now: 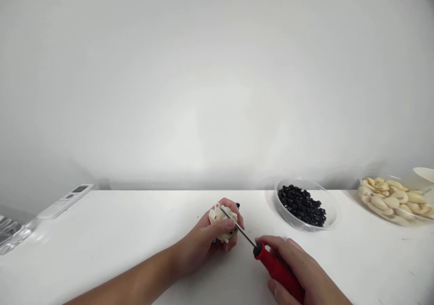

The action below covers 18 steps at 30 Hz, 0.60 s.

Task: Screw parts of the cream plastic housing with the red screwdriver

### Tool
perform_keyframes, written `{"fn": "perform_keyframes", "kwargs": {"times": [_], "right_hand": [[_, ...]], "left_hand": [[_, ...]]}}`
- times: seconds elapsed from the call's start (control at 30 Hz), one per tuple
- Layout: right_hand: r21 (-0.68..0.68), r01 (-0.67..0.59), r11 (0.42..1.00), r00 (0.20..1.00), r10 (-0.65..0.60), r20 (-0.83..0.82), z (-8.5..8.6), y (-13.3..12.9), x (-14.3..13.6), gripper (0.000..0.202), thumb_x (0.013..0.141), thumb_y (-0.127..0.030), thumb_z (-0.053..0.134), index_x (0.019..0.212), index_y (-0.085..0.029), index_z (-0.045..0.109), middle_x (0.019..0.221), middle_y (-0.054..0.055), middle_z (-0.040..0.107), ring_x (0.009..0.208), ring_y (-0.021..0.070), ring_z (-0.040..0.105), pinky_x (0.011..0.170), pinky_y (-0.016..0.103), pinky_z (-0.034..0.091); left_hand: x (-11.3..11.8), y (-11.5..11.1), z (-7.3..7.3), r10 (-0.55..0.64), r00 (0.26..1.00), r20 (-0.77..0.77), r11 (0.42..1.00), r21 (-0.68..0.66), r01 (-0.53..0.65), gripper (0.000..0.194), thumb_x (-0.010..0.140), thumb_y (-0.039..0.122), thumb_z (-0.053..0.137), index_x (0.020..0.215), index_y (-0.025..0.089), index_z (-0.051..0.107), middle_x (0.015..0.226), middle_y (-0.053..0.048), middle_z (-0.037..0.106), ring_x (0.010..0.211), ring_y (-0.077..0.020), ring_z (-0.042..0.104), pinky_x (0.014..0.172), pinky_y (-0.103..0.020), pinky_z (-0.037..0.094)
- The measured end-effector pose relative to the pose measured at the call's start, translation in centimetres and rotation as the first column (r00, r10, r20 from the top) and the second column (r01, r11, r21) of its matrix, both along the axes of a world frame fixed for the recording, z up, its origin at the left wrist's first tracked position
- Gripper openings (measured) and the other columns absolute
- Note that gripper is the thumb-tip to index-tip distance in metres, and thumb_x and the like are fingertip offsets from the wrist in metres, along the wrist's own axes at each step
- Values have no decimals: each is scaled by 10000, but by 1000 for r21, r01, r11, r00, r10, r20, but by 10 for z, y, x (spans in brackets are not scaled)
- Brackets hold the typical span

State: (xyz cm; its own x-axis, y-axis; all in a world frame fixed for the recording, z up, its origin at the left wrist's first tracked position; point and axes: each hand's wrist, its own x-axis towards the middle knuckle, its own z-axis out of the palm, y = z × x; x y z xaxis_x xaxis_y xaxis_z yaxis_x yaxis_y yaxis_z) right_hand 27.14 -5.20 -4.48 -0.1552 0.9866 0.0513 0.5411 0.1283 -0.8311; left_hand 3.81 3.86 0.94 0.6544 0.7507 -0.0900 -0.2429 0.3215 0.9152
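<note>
My left hand (203, 237) is closed around a small cream-coloured piece with an uneven, toothed edge (217, 214), thumb across its front. Its exact kind I cannot make out. A dark bit shows beside the fingertips. My right hand (298, 264) grips a screwdriver (276, 266) by its red handle with a black collar. The thin metal shaft slants up and left over the left thumb, and its tip lies at the cream piece. Whether the tip touches it or is just in front, I cannot tell.
Right of the hands stands a clear round dish (330, 212) holding many small black pieces (301, 205). Farther right is a clear bowl of cream-coloured pieces (393, 201) beside a white cup (423, 175). A white remote control (66, 201) and a clear plastic package (16, 241) lie left. A wall rises behind.
</note>
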Motion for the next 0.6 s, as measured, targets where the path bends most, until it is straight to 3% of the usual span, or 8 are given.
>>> {"fn": "perform_keyframes", "kwargs": {"times": [0.1,0.2,0.37,0.5,0.6], "right_hand": [[10,-36,999,999,36,5,2,2,0,536,871,-374,628,1404,-311,613,1352,99,703,1304,383,588,1135,648,408],[25,-49,998,999,49,7,7,2,-1,514,876,-366,652,1384,-295,628,1347,106,709,1265,362,621,1112,589,458],[30,-34,999,997,36,-64,17,0,1,452,929,-431,613,1357,-287,629,1328,95,716,1224,323,638,1062,484,500],[13,-50,999,988,52,-145,30,0,3,340,951,-415,566,1260,-281,616,1086,46,747,937,235,691,859,353,551],[-10,-75,997,985,72,-158,37,1,4,258,964,-446,549,1143,-276,623,923,13,720,802,201,658,728,293,525]], "left_hand": [[-1,-1,-1,-33,996,-85,994,100,41,263,933,345,700,1065,200,525,995,-45,596,679,-109,486,622,-276,312],[-2,-2,-2,-64,986,-153,980,178,91,318,914,367,744,1087,192,543,996,-52,606,730,-122,491,658,-273,368],[-1,-3,-3,-75,984,-159,980,173,103,349,962,458,676,1142,206,516,1049,-63,612,720,-117,523,646,-265,380],[-1,-4,-3,-54,982,-179,981,172,85,359,1040,521,507,1235,222,469,1184,-115,621,676,-121,590,614,-278,358],[0,-5,-1,-55,980,-193,986,144,84,390,1029,549,516,1250,232,463,1216,-126,615,697,-128,586,630,-283,365]]}}
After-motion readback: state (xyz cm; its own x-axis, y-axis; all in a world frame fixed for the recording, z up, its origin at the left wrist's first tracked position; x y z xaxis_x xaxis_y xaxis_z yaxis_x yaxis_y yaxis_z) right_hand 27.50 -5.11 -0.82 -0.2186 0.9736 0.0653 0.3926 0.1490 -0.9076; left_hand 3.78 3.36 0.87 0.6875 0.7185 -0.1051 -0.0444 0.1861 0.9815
